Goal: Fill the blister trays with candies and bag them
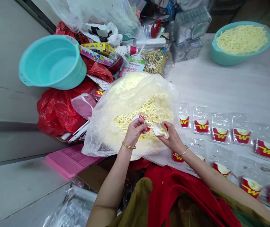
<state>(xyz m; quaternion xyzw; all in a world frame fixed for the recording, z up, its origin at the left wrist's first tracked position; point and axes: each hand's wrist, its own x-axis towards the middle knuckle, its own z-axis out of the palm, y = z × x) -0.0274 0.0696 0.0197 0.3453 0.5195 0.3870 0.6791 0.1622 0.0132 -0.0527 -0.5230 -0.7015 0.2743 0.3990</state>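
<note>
My left hand (pixel 136 130) is closed in a pinch above the open bag, with pale fry-shaped sticks (pixel 149 123) at its fingertips. A red-and-white carton (pixel 137 117) shows just behind those fingers; whether they grip it too is unclear. My right hand (pixel 172 136) is closed on a small fry carton (pixel 159 129), its white inside facing the left hand and some pale pieces in it. Under both hands, a large clear plastic bag (pixel 97 126) lies open, holding a heap of pale yellow fry-shaped pieces (pixel 146 108).
Rows of clear pouches with red cartons (pixel 201 124) lie on the white table (pixel 220 85) at right. A turquoise tub of fry-shaped pieces (pixel 241 58) stands at the back right. At left are an empty turquoise basin (pixel 49 63), red bags (pixel 56 107) and a pink tray (pixel 70 160).
</note>
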